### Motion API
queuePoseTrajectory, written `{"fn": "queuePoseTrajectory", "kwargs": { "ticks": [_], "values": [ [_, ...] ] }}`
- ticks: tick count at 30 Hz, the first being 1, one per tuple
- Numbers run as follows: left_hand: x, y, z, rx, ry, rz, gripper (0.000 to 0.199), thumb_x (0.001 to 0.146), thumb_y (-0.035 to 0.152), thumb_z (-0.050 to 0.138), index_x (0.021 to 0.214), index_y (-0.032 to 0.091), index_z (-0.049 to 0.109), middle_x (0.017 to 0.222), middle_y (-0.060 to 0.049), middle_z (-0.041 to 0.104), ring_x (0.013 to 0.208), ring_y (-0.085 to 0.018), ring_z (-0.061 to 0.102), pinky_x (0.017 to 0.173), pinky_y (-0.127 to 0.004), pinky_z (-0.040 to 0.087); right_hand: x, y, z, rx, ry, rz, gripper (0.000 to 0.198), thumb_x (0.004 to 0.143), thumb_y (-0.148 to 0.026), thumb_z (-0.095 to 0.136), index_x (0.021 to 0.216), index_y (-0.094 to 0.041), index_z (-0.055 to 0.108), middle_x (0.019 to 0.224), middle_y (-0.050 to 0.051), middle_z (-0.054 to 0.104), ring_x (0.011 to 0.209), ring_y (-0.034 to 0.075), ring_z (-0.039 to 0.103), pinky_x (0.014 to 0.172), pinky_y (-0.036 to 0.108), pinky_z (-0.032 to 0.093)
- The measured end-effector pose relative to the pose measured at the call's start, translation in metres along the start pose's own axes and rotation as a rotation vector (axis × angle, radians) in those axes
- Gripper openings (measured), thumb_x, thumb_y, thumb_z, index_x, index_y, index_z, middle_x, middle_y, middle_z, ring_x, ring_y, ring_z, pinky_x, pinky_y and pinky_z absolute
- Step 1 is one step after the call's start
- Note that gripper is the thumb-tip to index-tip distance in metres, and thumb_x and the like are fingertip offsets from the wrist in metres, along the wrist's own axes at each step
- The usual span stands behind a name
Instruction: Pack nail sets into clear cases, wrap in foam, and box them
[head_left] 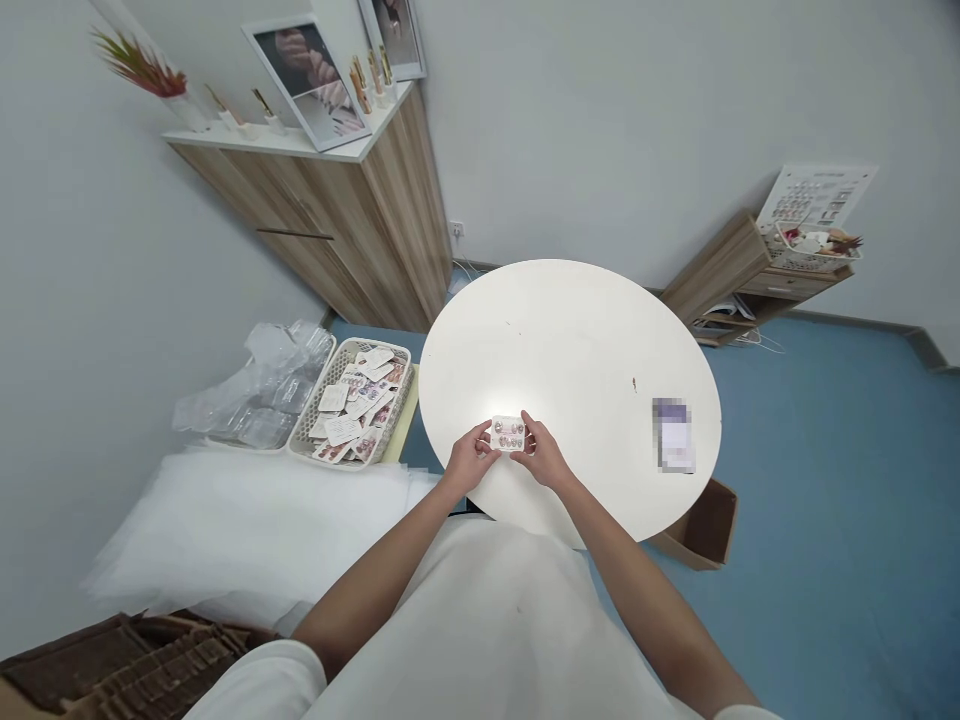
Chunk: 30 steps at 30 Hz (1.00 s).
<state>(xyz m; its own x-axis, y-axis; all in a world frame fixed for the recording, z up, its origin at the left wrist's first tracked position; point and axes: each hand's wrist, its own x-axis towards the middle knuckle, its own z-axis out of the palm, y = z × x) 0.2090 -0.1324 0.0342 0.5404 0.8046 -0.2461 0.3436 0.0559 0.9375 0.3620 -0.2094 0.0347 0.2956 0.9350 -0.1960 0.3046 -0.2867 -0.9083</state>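
Both my hands hold a small white card of press-on nails [508,434] above the near part of the round white table [555,330]. Shiny pinkish oval pieces sit on it in two rows. My left hand [471,458] grips the card's left edge between thumb and fingers. On the opposite edge, my right hand [544,456] pinches in the same way. To the left of the table, a white plastic basket [409,385] is heaped with several similar cards [360,400].
A pixelated rectangular item [674,436] lies at the table's right. Clear plastic packaging [262,390] and white translucent sheets [262,530] are stacked at left. A wooden cabinet [405,200] stands behind, a cardboard box [705,525] below right, and a low shelf [720,260] at the wall.
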Motion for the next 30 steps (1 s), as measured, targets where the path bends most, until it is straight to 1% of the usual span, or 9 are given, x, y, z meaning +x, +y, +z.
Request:
{"fn": "queuePoseTrajectory", "kwargs": {
  "ticks": [3, 6, 10, 14, 16, 20, 25, 27, 30],
  "values": [
    [0.006, -0.016, -0.018, 0.033, 0.049, -0.035, 0.056, 0.062, 0.026, 0.064, 0.117, 0.023, 0.048, 0.095, -0.003, 0.051, 0.068, -0.01, 0.052, 0.071, -0.027, 0.044, 0.016, -0.001, 0.026, -0.134, -0.024, 0.001, 0.076, 0.068, -0.021, 0.058, 0.133, -0.028, 0.02, 0.091, 0.002, 0.045, 0.068, 0.013, 0.048, 0.069, 0.032, 0.046],
    [0.013, -0.034, -0.033, 0.093, 0.088, -0.069, 0.059, 0.06, 0.026, 0.065, 0.117, 0.021, 0.048, 0.095, -0.005, 0.049, 0.073, -0.013, 0.051, 0.069, -0.027, 0.044, 0.03, 0.002, 0.052, -0.265, -0.058, 0.036, 0.074, 0.07, -0.024, 0.057, 0.133, -0.023, 0.019, 0.096, 0.006, 0.046, 0.071, 0.015, 0.049, 0.068, 0.031, 0.045],
    [0.02, -0.055, -0.049, 0.163, 0.084, -0.107, 0.057, 0.06, 0.025, 0.064, 0.114, 0.018, 0.05, 0.094, -0.007, 0.051, 0.082, -0.018, 0.052, 0.073, -0.028, 0.042, 0.045, 0.008, 0.082, -0.394, -0.091, 0.074, 0.07, 0.071, -0.027, 0.056, 0.132, -0.019, 0.022, 0.104, 0.01, 0.045, 0.085, 0.019, 0.049, 0.07, 0.029, 0.042],
    [0.02, -0.069, -0.06, 0.175, 0.083, -0.168, 0.055, 0.061, 0.026, 0.062, 0.113, 0.017, 0.049, 0.103, -0.009, 0.051, 0.091, -0.021, 0.052, 0.079, -0.03, 0.039, 0.057, 0.01, 0.105, -0.564, -0.123, 0.123, 0.068, 0.071, -0.03, 0.056, 0.13, -0.018, 0.025, 0.103, 0.011, 0.048, 0.09, 0.023, 0.048, 0.071, 0.03, 0.038],
    [0.018, -0.074, -0.062, 0.205, 0.092, -0.162, 0.056, 0.062, 0.025, 0.06, 0.116, 0.017, 0.046, 0.109, -0.011, 0.049, 0.098, -0.023, 0.049, 0.084, -0.033, 0.037, 0.062, 0.008, 0.113, -0.64, -0.117, 0.142, 0.068, 0.071, -0.031, 0.057, 0.129, -0.018, 0.025, 0.102, 0.011, 0.05, 0.093, 0.025, 0.047, 0.073, 0.033, 0.035],
    [0.015, -0.08, -0.065, 0.364, 0.092, -0.043, 0.054, 0.067, 0.024, 0.055, 0.12, 0.017, 0.042, 0.115, -0.012, 0.046, 0.11, -0.028, 0.04, 0.092, -0.04, 0.031, 0.067, 0.006, 0.123, -0.701, -0.089, 0.15, 0.067, 0.072, -0.03, 0.056, 0.13, -0.019, 0.024, 0.104, 0.013, 0.05, 0.095, 0.027, 0.045, 0.077, 0.036, 0.031],
    [0.008, -0.082, -0.071, 0.478, 0.06, 0.076, 0.052, 0.073, 0.027, 0.051, 0.122, 0.018, 0.039, 0.121, -0.011, 0.045, 0.114, -0.028, 0.036, 0.095, -0.043, 0.026, 0.058, 0.006, 0.118, -0.658, -0.053, 0.103, 0.07, 0.073, -0.032, 0.054, 0.132, -0.018, 0.019, 0.107, 0.012, 0.049, 0.097, 0.026, 0.044, 0.079, 0.036, 0.031],
    [0.002, -0.082, -0.075, 0.497, 0.053, 0.107, 0.049, 0.074, 0.028, 0.05, 0.121, 0.02, 0.04, 0.124, -0.01, 0.044, 0.116, -0.028, 0.034, 0.096, -0.043, 0.025, 0.049, 0.007, 0.113, -0.635, -0.037, 0.048, 0.062, 0.075, -0.034, 0.051, 0.13, -0.02, 0.025, 0.112, 0.012, 0.047, 0.101, 0.025, 0.043, 0.082, 0.036, 0.031],
    [-0.004, -0.082, -0.079, 0.518, -0.004, 0.165, 0.043, 0.075, 0.029, 0.05, 0.117, 0.021, 0.045, 0.126, -0.011, 0.043, 0.119, -0.029, 0.032, 0.097, -0.044, 0.021, 0.034, 0.007, 0.109, -0.653, -0.047, -0.051, 0.046, 0.076, -0.037, 0.049, 0.119, -0.022, 0.041, 0.12, 0.01, 0.045, 0.109, 0.025, 0.038, 0.089, 0.038, 0.026]
  ]
}}
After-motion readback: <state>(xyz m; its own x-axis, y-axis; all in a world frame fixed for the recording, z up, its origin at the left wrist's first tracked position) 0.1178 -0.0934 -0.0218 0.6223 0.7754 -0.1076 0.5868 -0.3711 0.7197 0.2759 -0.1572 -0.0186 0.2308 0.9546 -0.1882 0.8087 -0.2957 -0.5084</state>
